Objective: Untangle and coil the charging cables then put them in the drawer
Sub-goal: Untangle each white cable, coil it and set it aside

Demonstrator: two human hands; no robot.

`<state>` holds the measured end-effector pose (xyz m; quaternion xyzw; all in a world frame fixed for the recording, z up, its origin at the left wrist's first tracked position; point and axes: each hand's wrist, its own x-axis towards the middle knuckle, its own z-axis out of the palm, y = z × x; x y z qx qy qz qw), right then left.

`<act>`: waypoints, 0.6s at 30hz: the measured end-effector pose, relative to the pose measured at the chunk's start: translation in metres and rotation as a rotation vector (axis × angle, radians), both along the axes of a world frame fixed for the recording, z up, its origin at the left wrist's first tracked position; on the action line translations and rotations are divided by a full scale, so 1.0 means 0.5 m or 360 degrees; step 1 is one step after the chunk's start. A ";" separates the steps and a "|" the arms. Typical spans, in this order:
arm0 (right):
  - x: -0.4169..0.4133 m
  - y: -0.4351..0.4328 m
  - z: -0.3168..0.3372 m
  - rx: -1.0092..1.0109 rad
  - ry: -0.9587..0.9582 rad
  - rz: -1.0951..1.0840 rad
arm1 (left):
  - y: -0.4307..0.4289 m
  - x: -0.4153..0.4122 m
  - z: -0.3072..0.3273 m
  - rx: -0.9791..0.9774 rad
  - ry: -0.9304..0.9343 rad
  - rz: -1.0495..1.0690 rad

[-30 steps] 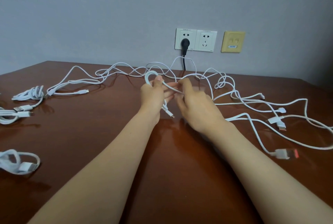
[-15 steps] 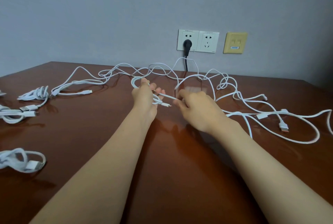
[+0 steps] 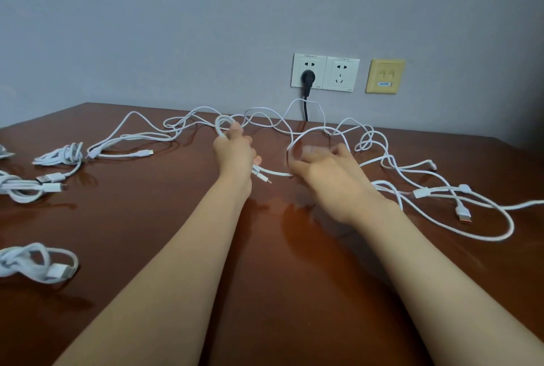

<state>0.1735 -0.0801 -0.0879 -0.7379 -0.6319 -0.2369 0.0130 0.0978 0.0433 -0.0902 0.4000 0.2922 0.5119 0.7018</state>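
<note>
The left hand (image 3: 235,153) is gripping a small coil (image 3: 217,128) of the white cable (image 3: 276,173), its fingers curled round it and the plug end (image 3: 266,180) dangling beside the wrist. The free length is running rightward, low over the counter (image 3: 176,233), into the right hand (image 3: 323,171), which is lying nearer the tangle (image 3: 366,142). Blur is hiding whether that hand is pinching. The next turn probably needs slack fed leftward.

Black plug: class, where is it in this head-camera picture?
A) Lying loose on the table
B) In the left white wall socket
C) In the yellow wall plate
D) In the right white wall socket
B: the black plug sits in the left white socket.
</note>
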 end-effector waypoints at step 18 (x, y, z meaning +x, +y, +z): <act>0.001 -0.021 0.027 0.0568 0.0365 -0.0213 | -0.068 0.002 -0.004 0.0552 0.0913 -0.1307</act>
